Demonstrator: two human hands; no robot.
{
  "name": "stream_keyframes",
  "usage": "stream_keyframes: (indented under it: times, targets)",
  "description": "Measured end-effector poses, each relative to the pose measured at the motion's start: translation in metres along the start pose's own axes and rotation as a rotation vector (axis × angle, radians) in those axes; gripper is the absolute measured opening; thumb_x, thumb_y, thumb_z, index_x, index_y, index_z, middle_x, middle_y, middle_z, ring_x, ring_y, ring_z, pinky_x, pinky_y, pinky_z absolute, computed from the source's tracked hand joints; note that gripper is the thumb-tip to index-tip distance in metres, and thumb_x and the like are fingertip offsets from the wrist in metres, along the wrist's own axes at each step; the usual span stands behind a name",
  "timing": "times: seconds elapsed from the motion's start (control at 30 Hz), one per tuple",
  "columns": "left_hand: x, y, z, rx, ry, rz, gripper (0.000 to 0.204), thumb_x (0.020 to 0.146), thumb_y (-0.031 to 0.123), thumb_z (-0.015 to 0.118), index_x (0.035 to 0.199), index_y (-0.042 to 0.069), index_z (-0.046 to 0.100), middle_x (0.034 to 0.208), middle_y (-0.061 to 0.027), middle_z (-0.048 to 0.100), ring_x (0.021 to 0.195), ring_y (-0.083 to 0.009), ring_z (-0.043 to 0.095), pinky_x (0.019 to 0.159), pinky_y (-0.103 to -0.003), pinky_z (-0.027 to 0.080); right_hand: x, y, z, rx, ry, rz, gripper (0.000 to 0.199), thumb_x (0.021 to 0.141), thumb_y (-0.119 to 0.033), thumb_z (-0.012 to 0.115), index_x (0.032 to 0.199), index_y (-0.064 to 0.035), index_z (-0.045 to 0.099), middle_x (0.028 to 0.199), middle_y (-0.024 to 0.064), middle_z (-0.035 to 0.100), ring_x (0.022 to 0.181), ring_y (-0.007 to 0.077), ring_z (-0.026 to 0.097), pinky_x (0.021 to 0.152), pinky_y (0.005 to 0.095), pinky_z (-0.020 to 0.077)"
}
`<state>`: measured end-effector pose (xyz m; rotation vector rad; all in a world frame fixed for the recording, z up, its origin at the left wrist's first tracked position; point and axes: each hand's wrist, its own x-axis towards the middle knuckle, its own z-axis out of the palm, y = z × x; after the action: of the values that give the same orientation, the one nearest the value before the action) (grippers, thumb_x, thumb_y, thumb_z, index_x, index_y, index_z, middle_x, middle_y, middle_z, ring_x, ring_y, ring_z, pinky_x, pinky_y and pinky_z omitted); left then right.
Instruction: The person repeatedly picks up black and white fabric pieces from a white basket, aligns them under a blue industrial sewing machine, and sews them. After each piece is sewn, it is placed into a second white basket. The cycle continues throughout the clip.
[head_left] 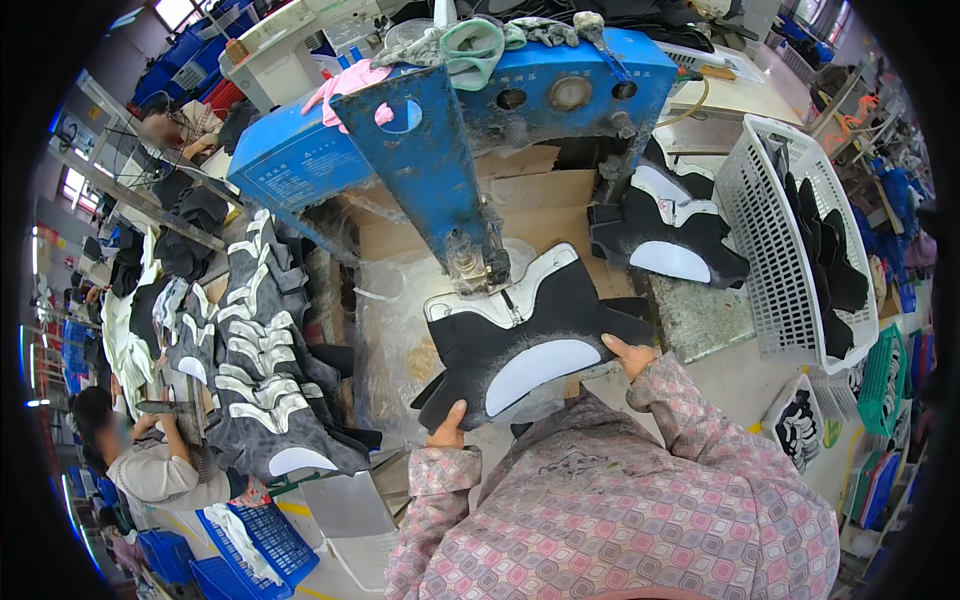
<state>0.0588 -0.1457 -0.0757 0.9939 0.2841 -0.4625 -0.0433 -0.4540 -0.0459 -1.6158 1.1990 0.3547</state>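
A black fabric piece (520, 345) with a white zigzag border and a white half-round patch is spread out in front of me. My left hand (447, 430) grips its near left corner, thumb on top and the other fingers hidden beneath. On its right side my right hand (630, 358) is closed the same way, thumb near the white patch. The far white edge of the piece lies under the small metal head (470, 265) of a blue machine arm (415, 170). Whether the head touches the fabric I cannot tell.
Overlapping similar pieces (265, 345) form a long pile at left. More black pieces (675, 225) lie at right, beside a white perforated basket (790, 230). The blue machine housing (560, 75) stands ahead, gloves on top. A co-worker (150, 460) sits at far left.
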Motion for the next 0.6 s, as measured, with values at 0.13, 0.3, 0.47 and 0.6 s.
stream_keyframes:
  times: [0.13,0.3,0.47,0.6]
  targets:
    - [0.004,0.017,-0.009,0.001,-0.003,0.015,0.034,0.073,0.000,0.055,0.106,0.001,0.047,0.100,-0.0114,0.053,0.085,-0.0246,0.055,0.067,-0.036,0.049,0.016,-0.001,0.020,0.280,-0.040,-0.061,0.061,0.062,-0.052,0.063,0.087,0.0036,0.059,0.082,0.0116,0.058,0.076,0.0163,0.053,0.066,0.0301,0.0410]
    - [0.012,0.035,-0.013,-0.136,0.039,-0.091,0.028,0.079,0.012,0.050,0.103,-0.002,0.048,0.095,-0.0112,0.056,0.081,-0.0247,0.056,0.066,-0.039,0.047,0.011,-0.003,0.033,0.624,-0.188,-0.327,0.033,0.071,-0.030,0.064,0.087,-0.0014,0.059,0.079,0.0054,0.058,0.068,0.0129,0.053,0.060,0.0280,0.0423]
    - [0.007,0.049,-0.015,-0.169,0.064,-0.108,0.027,0.078,0.016,0.053,0.099,-0.001,0.051,0.094,-0.0109,0.056,0.080,-0.0243,0.057,0.068,-0.037,0.047,0.002,-0.005,0.041,0.640,-0.315,-0.214,0.035,0.068,-0.028,0.067,0.086,0.0007,0.058,0.078,0.0078,0.057,0.064,0.0159,0.055,0.057,0.0284,0.0442]
    - [-0.006,0.058,-0.022,-0.123,0.111,-0.166,0.029,0.079,0.018,0.051,0.101,-0.002,0.050,0.095,-0.0118,0.056,0.082,-0.0235,0.057,0.068,-0.036,0.048,0.006,0.005,0.054,0.844,-0.507,0.106,0.044,0.067,-0.028,0.068,0.080,0.0111,0.053,0.073,0.0127,0.055,0.062,0.0204,0.055,0.058,0.0313,0.0466]
